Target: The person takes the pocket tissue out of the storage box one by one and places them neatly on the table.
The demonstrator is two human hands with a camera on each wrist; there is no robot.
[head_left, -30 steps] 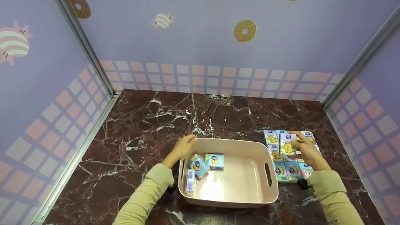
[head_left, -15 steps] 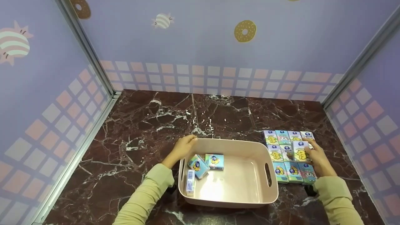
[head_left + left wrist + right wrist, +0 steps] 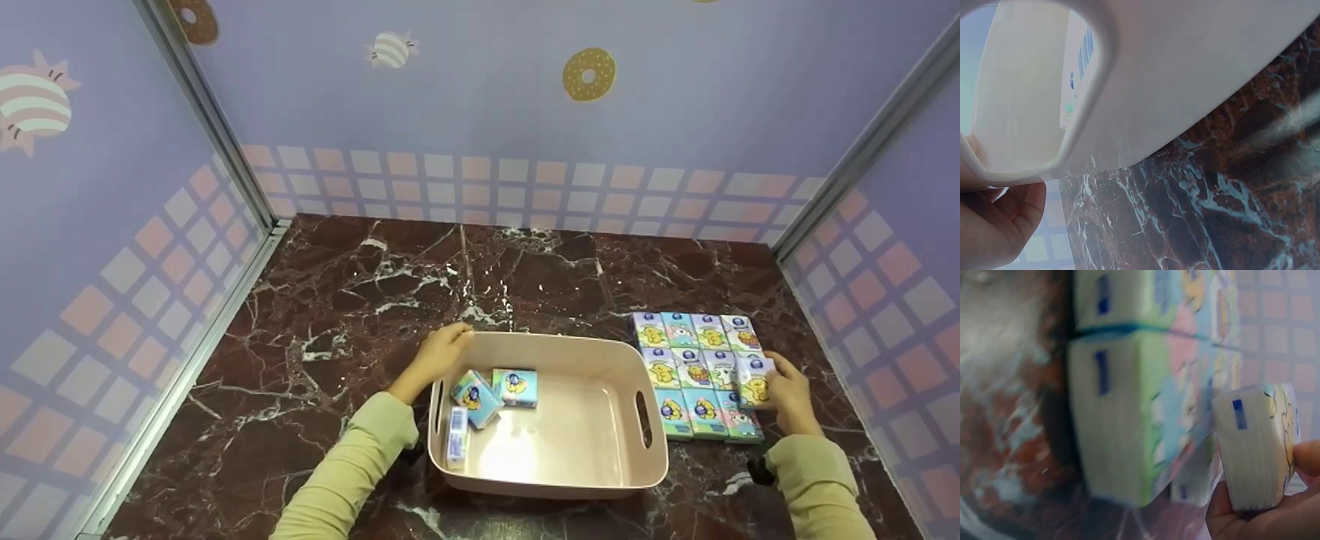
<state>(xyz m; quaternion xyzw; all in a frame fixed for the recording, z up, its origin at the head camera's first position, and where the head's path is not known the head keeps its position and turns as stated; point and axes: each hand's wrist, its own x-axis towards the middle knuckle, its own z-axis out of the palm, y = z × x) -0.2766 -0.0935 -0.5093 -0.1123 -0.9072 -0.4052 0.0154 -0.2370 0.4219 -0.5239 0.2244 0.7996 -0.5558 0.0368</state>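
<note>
In the head view my left hand (image 3: 437,355) grips the far left corner of a pale pink plastic bin (image 3: 555,343). The left wrist view shows its curled fingers (image 3: 1030,205) under the bin's edge beside a handle hole. My right hand (image 3: 793,394) pinches a small pack of pocket tissues (image 3: 754,381) with a yellow cartoon figure, thumb on the printed face in the right wrist view. This pack is at the right end of the middle row of a block of tissue packs (image 3: 661,369), raised over its neighbours. Three packs, including a blue one (image 3: 515,386), lie in the bin's left half.
The bin stands on a dark red marbled surface (image 3: 360,300), its right wall close beside the block of packs. Purple panels with a checked border (image 3: 517,180) enclose the back and both sides.
My right hand has moved the yellow-figured tissue pack right and toward me, from over the block to its right edge, uncovering packs beneath. My left hand and the bin have stayed put.
</note>
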